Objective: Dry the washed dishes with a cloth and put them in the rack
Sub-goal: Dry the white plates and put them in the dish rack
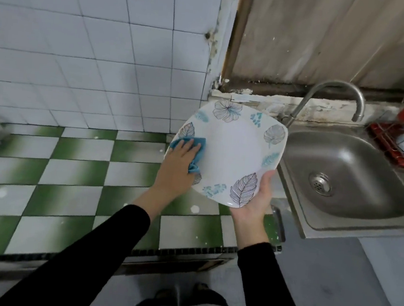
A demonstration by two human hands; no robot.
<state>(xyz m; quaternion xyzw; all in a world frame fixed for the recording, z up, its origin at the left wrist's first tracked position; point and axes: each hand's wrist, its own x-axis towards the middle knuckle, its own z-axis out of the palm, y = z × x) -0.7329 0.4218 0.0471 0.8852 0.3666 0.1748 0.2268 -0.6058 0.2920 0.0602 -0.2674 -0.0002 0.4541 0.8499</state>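
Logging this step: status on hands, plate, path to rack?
Left hand presses blue cloth on plate. Right hand grips plate's lower rim. Rack beyond sink, path looks clear.

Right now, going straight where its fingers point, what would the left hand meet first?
The left hand presses the blue cloth on the plate; going on, it would cross the plate's leaf-printed rim, then probably the tiled wall.

No text, label, brand or number can be read; the plate [230, 153] bears only drawn leaves and a flower, and the red dish rack [380, 139] is blurred.
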